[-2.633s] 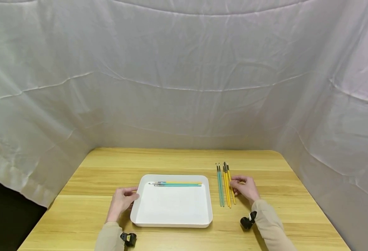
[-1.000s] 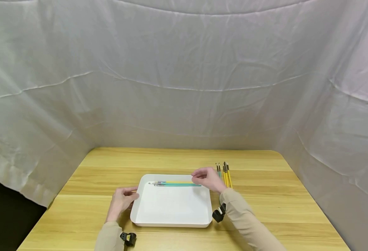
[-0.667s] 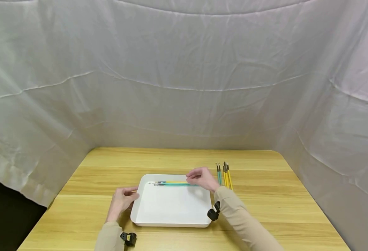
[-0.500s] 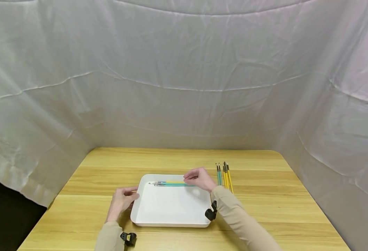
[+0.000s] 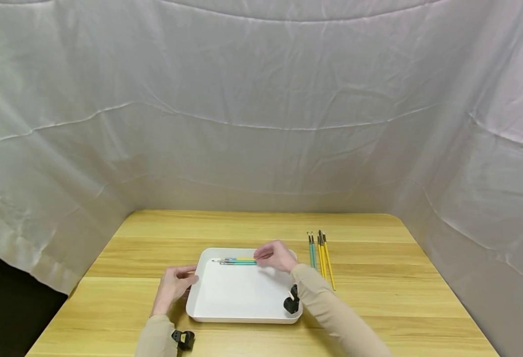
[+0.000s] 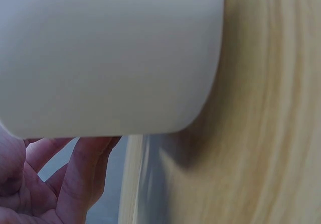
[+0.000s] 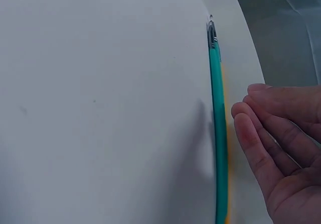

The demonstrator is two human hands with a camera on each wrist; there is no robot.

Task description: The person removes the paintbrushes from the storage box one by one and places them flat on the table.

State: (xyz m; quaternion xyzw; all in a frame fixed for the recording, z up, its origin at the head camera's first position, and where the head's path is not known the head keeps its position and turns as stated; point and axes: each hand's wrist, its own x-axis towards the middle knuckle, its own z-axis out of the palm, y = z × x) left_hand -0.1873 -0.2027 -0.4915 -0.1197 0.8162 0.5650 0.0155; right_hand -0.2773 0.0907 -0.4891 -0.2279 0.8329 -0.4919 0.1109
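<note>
At the left end of a white tray, my left hand grips the rim, thumb at the edge. In the left wrist view its bent fingers are partly hidden behind the tray wall. My right hand is over the tray's far right part, close to the paintbrushes lying in it, teal and yellow. It hides their handle ends in the head view. In the right wrist view the loosely bent fingers are beside the teal paintbrush, with nothing between them.
Several more paintbrushes, teal and yellow, lie side by side on the wooden table right of the tray. My right sleeve crosses in front of them. Grey cloth hangs behind and at both sides.
My right hand has come from the yellow paintbrushes on the table to the tray, moving left along the paintbrushes there. My left hand and the tray have stayed in place.
</note>
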